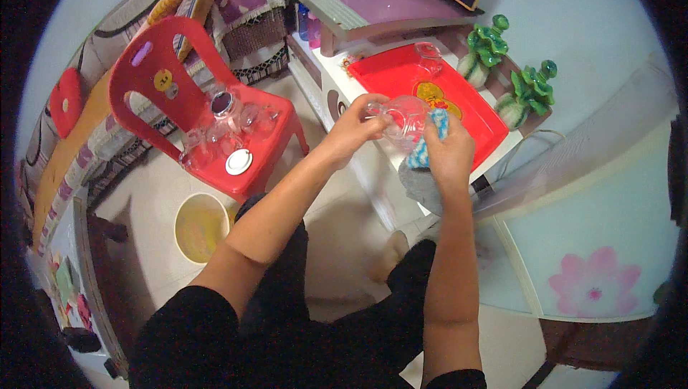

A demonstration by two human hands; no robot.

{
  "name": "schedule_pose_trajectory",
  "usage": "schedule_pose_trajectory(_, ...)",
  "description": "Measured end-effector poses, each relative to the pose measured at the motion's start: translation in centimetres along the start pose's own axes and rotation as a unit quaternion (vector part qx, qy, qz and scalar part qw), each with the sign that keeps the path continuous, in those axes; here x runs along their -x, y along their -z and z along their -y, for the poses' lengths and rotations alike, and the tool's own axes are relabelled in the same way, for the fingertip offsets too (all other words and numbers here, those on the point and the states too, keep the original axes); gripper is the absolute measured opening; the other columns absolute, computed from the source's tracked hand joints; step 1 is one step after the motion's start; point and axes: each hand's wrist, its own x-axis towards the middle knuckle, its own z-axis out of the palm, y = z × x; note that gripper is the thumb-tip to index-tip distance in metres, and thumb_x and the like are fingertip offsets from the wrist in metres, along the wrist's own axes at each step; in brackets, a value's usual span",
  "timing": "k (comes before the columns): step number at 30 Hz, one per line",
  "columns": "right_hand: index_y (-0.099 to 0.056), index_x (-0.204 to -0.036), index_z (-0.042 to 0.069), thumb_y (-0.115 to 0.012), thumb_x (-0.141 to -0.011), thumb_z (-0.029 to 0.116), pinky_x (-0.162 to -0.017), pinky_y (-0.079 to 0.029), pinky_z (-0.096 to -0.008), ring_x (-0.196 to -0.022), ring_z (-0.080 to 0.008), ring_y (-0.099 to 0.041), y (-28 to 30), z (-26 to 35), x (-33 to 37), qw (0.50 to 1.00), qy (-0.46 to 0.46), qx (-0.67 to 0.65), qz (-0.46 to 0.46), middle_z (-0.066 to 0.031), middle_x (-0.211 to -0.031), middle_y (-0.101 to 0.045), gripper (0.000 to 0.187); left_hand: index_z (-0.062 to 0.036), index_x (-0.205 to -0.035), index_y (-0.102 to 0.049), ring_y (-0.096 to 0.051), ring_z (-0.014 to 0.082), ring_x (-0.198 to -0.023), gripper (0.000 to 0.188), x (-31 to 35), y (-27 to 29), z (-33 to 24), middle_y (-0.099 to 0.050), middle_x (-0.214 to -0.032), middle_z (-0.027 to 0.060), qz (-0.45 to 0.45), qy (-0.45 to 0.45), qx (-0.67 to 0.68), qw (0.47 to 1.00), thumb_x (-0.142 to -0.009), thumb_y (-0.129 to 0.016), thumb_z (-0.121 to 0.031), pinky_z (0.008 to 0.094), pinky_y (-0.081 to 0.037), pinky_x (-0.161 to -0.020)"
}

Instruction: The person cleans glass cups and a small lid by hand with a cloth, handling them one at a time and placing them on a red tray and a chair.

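Red moulded plastic at the left: a chair (266,146), its smooth back cut with big slots and wearing a round yellow sticker (165,79) with small dark marks. Up on the seat crowds clear glassware (252,118), round-bellied and shiny, beside a flat white disc (239,162). Nearer, on the floor, stands a pale bucket (203,211), round-rimmed, yellowish inside.

Now the middle, and it's busy! The left hand (356,131) has its grip closed, thumb and fingers pinching one end of a clear vessel (408,116). Rounded, glossy and see-through, the vessel is up between the two hands, over the near side of the red tray (489,127). Across from it, the right hand (450,156) curls nearly shut around a fluffy blue-and-white cloth (419,156), right at the vessel's side. Something grey (421,184) and soft-looking hangs just below; whether it's part of the cloth, hard to tell.

That glossy tray lies on a white worktop (496,153), a yellow printed motif (430,93) across its floor, another clear piece (428,55) at its far end. Farther right, two shiny ornaments (530,95), frilly green above pale ribbed bases; then a frosted panel (588,210) bearing a pink flower (595,285).
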Motion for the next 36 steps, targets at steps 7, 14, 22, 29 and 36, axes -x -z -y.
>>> schedule_pose_trajectory(7, -0.059, -0.091, -0.004, -0.062, -0.084, 0.028, -0.067, -0.046, -0.0394, -0.073, -0.0306, -0.061, 1.8, 0.5, -1.7, 0.969, -0.023, -0.222, -0.105, -0.0193, -0.08, -0.063, 0.033, -0.0129, -0.117, -0.049, -0.052, 0.0282, -0.108, 0.041, -5.6, -0.4, -0.8, -0.05, -0.119, 0.0138, -0.061, 0.098, 0.18, 0.977, -0.084, -0.057, -0.036, 0.0437, -0.045, -0.089)
schedule_pose_trajectory(14, -0.06, -0.087, -0.003, -0.062, -0.086, 0.023, -0.065, -0.046, -0.0311, -0.068, -0.0126, -0.056, 5.0, -0.8, -2.4, 0.926, -0.083, -0.331, -0.161, -0.0067, -0.076, -0.062, 0.026, -0.0095, -0.12, -0.04, -0.05, 0.031, -0.107, 0.052, -13.9, -3.9, -0.9, -0.047, -0.116, 0.0156, -0.08, 0.19, 0.205, 0.957, -0.079, -0.062, -0.033, 0.0503, -0.044, -0.089)
schedule_pose_trajectory(22, -0.059, -0.092, 0.0, -0.061, -0.088, 0.023, -0.062, -0.045, -0.0226, -0.067, -0.006, -0.054, 6.2, -1.5, -2.4, 0.889, -0.078, -0.427, -0.148, 0.0001, -0.079, -0.06, 0.023, -0.0029, -0.12, -0.04, -0.064, 0.0337, -0.088, 0.057, -20.3, -6.4, 4.1, -0.058, -0.106, 0.0196, -0.037, 0.144, 0.236, 0.96, -0.082, -0.058, -0.041, 0.0481, -0.055, -0.067)
schedule_pose_trajectory(29, -0.058, -0.083, 0.002, -0.058, -0.089, 0.019, -0.057, -0.042, -0.0222, -0.063, -0.0045, -0.05, 6.3, -2.1, -2.3, 0.887, -0.056, -0.433, -0.15, 0.0025, -0.073, -0.056, 0.018, -0.0103, -0.121, -0.048, -0.062, 0.0308, -0.097, 0.057, -23.6, -5.4, 7.4, -0.06, -0.108, 0.0152, -0.054, 0.188, 0.154, 0.969, -0.085, -0.051, -0.054, 0.0501, -0.053, -0.075)
schedule_pose_trajectory(36, -0.057, -0.078, 0.002, -0.057, -0.089, 0.018, -0.054, -0.041, -0.0228, -0.06, -0.0042, -0.048, 6.9, -2.8, -2.1, 0.881, -0.045, -0.44, -0.167, 0.0031, -0.07, -0.055, 0.019, 0.002, -0.12, -0.041, -0.063, 0.0306, -0.082, 0.067, -22.5, -7.9, 7.2, -0.059, -0.103, 0.0182, -0.093, 0.164, 0.101, 0.977, -0.077, -0.062, -0.045, 0.0503, -0.048, -0.067)
